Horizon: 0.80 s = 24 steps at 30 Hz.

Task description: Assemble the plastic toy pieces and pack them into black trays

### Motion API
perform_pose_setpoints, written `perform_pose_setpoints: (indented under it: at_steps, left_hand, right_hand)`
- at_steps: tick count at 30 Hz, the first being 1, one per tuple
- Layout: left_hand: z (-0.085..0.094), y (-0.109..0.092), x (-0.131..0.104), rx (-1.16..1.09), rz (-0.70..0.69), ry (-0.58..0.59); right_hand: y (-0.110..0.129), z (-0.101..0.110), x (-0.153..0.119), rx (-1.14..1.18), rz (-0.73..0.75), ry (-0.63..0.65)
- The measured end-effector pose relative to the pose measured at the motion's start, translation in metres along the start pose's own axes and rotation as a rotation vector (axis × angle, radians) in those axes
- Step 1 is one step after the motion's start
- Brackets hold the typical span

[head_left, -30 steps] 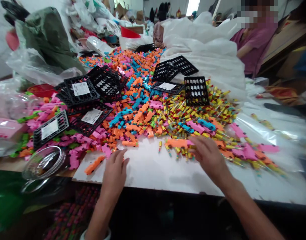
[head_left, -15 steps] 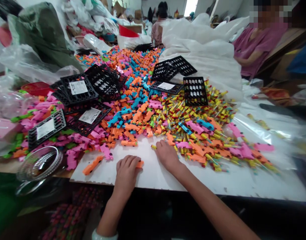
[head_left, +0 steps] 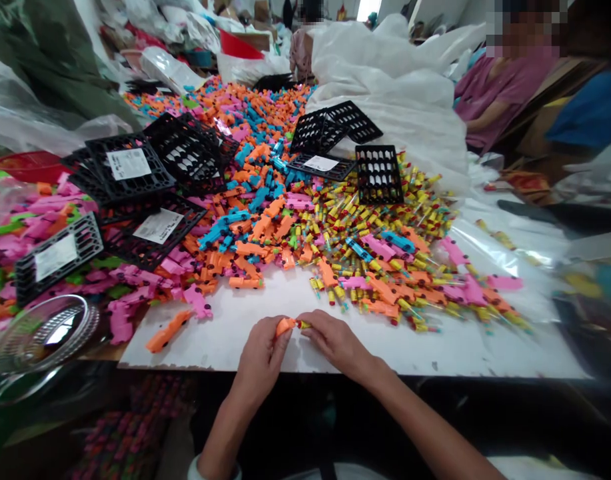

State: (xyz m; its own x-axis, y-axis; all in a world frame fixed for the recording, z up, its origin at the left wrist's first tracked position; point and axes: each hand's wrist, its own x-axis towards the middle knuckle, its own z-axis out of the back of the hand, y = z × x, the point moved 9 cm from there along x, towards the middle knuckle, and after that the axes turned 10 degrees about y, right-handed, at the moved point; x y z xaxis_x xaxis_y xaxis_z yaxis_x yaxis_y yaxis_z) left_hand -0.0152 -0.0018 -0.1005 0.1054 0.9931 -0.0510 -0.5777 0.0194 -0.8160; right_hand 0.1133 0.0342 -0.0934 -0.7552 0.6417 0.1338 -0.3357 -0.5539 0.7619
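Near the front edge of the white board, my left hand pinches an orange toy car between thumb and fingers. My right hand holds a small yellow-and-red tube at its fingertips, right beside the end of the car. Beyond my right hand lies a heap of yellow tubes with some toy cars mixed in. Orange, blue and pink toy cars are piled ahead of both hands. One orange car rests apart on the board at the left.
Black slotted trays lie on the pile at the left, and another black tray is at the right. A clear plastic basket stands at the left edge. White plastic sheeting rises behind; a person in pink is at the far right.
My hands have come together. My right hand moved back from the pile with a yellow tube, and my left hand raised the orange car. The view has shifted slightly.
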Motion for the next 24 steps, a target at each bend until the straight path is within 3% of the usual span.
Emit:
perform_pose_setpoints:
  at_steps: [3,6,17,21,24]
  left_hand:
    - [-0.003,-0.006,-0.001,0.015,-0.018,0.043]
    - [-0.006,-0.009,-0.001,0.031,-0.019,0.071]
    - [-0.006,-0.011,-0.001,0.102,-0.046,0.066]
    - [-0.004,-0.007,-0.001,0.076,-0.012,0.113]
    - [-0.006,-0.003,-0.003,-0.073,0.048,0.181]
  right_hand:
    - [-0.001,0.013,-0.001,-0.017,0.023,-0.099]
    - [0.001,0.016,-0.001,-0.04,0.061,-0.105]
    - [0.003,0.01,-0.001,-0.078,0.079,0.071]
    - [0.013,0.004,0.0,-0.228,0.087,0.194]
    - [0.025,-0.002,-0.003,-0.373,0.118,0.321]
